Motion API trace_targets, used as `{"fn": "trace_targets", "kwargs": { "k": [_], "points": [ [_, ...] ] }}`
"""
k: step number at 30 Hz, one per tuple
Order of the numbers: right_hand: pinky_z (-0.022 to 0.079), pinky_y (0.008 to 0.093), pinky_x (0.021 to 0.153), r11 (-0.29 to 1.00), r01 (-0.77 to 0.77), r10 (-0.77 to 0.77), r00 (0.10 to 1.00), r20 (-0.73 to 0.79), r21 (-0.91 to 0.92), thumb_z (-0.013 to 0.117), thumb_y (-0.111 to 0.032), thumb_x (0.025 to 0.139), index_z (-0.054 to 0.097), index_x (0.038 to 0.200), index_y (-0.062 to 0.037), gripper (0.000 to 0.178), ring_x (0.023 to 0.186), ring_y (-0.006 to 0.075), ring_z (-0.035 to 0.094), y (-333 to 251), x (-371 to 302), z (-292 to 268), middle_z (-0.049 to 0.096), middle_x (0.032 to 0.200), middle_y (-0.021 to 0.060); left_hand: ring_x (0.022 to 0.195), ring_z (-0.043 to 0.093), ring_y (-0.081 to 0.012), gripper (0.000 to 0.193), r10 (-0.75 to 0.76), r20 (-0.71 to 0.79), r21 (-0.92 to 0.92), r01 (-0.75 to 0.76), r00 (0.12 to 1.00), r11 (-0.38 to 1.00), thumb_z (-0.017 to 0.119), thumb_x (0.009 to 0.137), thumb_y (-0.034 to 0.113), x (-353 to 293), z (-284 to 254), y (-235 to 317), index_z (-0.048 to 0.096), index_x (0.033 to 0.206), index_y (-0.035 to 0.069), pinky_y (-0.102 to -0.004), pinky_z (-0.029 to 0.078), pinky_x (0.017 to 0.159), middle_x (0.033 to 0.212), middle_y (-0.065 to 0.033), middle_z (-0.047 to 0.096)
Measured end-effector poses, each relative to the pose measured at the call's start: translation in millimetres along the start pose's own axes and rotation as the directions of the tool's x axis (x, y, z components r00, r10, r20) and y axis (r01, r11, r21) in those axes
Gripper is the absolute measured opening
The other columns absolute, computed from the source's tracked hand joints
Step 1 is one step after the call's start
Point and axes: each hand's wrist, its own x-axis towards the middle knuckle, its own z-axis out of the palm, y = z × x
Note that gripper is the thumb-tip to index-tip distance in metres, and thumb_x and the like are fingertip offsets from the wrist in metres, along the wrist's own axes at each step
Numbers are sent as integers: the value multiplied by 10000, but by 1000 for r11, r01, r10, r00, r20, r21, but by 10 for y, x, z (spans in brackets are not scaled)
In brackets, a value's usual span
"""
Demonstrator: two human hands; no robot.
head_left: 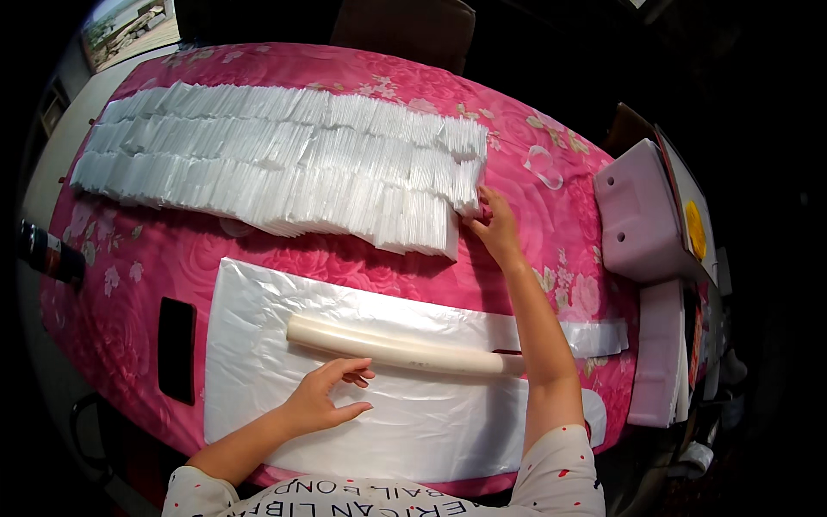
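Observation:
Three long rows of tightly packed, folded white plastic bags point(284, 185) stand on edge across the far part of the table. My right hand point(495, 226) reaches to their right end, its thumb and bent fingers gripping the last folds. In front of me a white plastic bag point(413, 431) lies spread flat, with strip-like handles at its right. A cream-coloured tube point(405, 351) rests across it, its right end hidden behind my right forearm. Just below the tube, my left hand point(332, 396) hovers with fingers apart and nothing in it.
Pink flowered cloth point(138, 327) covers the table. A black phone point(177, 351) lies left of the flat bag, and a dark bottle or can point(52, 252) is at the left edge. Pale foam boxes point(637, 211) stand along the right edge. A loose white loop point(543, 168) lies far right.

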Motion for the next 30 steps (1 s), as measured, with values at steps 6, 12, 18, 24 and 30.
{"fn": "trace_targets", "kwargs": {
  "k": [6,12,18,24,30],
  "points": [
    [488,289,790,987,-151,152,988,-21,56,668,50,670,491,1208,6,568,952,227,579,-10,58,73,545,1103,136,920,598,-168,604,-39,-5,16,39,999,999,725,688,12,-17,-19,-19,456,1229,12,-288,479,837,1063,-107,591],
    [487,304,798,993,-100,99,995,-7,-61,723,0,656,491,1224,-13,614,935,233,588,112,158,53,556,1129,135,914,595,-164,575,-39,20,25,39,999,999,716,727,61,-18,8,-39,459,1241,37,-285,486,828,1076,-98,587],
    [490,280,759,994,-68,71,997,30,-83,781,-85,654,464,1261,-13,688,900,182,581,309,221,-42,577,1104,115,910,597,-170,559,-34,46,57,31,998,998,713,725,60,-24,30,-39,471,1228,34,-287,485,829,1057,-95,597],
    [475,309,805,986,-141,145,989,37,-89,769,-104,656,450,1266,1,696,993,230,560,132,65,-124,538,1153,162,914,602,-175,551,-35,66,115,27,997,993,712,713,42,-125,34,11,482,1214,28,-291,482,835,1048,-93,603],
    [427,345,883,981,-154,158,987,24,-121,708,-219,737,484,1216,19,580,1056,287,525,-377,-611,-273,544,1146,179,894,608,-198,498,41,124,287,-76,991,955,685,753,148,-300,52,90,492,1208,85,-312,485,782,1044,-70,606]
  ]
}}
